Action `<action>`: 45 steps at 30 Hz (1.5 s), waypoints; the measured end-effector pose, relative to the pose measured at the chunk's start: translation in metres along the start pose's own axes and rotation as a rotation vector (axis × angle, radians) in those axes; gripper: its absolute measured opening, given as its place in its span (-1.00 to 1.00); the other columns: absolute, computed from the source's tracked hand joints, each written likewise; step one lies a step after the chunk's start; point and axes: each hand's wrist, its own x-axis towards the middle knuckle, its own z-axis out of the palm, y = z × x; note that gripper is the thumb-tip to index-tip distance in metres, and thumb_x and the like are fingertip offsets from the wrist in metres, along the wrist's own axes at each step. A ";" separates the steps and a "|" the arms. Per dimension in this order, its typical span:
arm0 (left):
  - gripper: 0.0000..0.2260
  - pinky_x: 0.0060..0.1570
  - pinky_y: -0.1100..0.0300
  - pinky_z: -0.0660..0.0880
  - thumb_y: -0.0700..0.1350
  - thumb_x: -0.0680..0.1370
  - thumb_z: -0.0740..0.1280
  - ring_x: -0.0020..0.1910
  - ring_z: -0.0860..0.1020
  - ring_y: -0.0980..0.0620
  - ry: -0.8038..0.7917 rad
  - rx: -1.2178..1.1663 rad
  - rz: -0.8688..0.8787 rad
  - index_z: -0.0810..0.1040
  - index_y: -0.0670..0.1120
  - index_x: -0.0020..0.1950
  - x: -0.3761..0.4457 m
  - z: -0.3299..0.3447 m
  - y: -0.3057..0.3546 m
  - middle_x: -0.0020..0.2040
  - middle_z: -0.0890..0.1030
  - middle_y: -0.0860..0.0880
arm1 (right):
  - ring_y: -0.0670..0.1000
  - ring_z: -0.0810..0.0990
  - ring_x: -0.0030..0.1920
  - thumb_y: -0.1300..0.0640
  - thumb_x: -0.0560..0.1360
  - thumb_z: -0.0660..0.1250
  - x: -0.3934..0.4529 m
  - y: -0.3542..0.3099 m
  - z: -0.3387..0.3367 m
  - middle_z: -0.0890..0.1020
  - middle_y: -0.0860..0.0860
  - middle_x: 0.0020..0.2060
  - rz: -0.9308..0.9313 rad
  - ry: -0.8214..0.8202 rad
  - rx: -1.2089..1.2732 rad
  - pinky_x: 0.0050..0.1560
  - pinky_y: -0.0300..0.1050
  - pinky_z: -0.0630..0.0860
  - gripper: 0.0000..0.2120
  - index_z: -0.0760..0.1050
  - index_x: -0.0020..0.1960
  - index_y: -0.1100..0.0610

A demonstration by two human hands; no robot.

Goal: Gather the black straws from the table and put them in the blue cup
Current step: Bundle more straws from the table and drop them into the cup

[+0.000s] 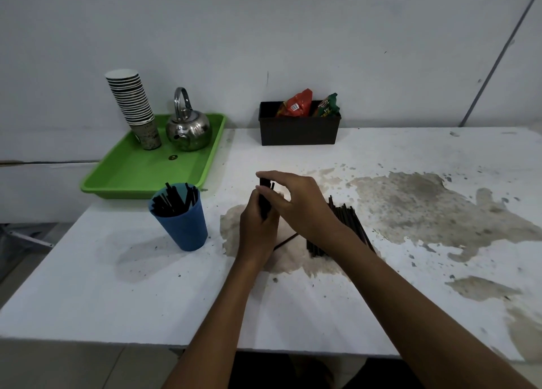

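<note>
White tabletop (pixel 117 295): worn, stained brown toward the right; both forearms reach in over its near edge.
Left hand (pixel 258 227): wrapped tight around a small bundle of black straws (pixel 265 196), held nearly upright just right of the cup.
Right hand (pixel 296 204): fingers curled over the bundle's top, seemingly pressing the ends level.
Doing it well: I would square the ends first, keep the fist firm, then lower the bundle into the cup's open side so nothing snags on the straws already inside.
Loose pile (pixel 346 221): many straws lying side by side behind the right wrist, too many to count; one stray straw (pixel 286 241) lies between the wrists.
Blue cup (pixel 184 227): one, already partly filled.
Farther back: one green tray (pixel 140 174), one kettle (pixel 189 127), one stack of paper cups (pixel 133 104), one black box (pixel 299 130) with two packets.
</note>
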 end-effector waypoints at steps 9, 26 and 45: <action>-0.75 0.00 0.33 0.55 -0.13 0.61 0.30 -0.04 0.58 0.38 0.009 -0.005 0.020 0.49 0.26 0.08 -0.001 -0.001 0.003 -0.08 0.61 0.32 | -0.13 0.66 -0.04 0.17 0.48 0.43 0.000 0.004 0.005 0.71 0.00 -0.03 -0.035 0.192 0.071 0.04 -0.37 0.52 -0.79 0.64 0.10 0.16; -0.77 -0.33 0.31 0.41 -0.03 0.71 0.11 -0.43 0.41 0.14 0.060 -0.231 -0.019 0.54 -0.02 0.03 0.005 -0.023 0.035 -0.44 0.44 0.03 | -0.23 0.58 0.02 0.11 0.63 0.14 -0.036 0.007 0.016 0.65 -0.11 0.03 0.183 0.182 0.171 0.08 -0.29 0.49 -0.74 0.54 0.22 0.08; -0.76 -0.05 0.13 0.52 -0.06 0.72 0.06 -0.14 0.66 0.08 0.140 -0.413 0.176 0.50 -0.02 0.01 0.009 -0.098 0.105 -0.29 0.70 0.07 | 0.04 0.46 0.25 0.09 0.61 0.16 -0.068 -0.016 0.082 0.56 0.05 0.20 -0.028 -0.179 -0.241 0.13 -0.07 0.47 -0.72 0.48 0.27 0.14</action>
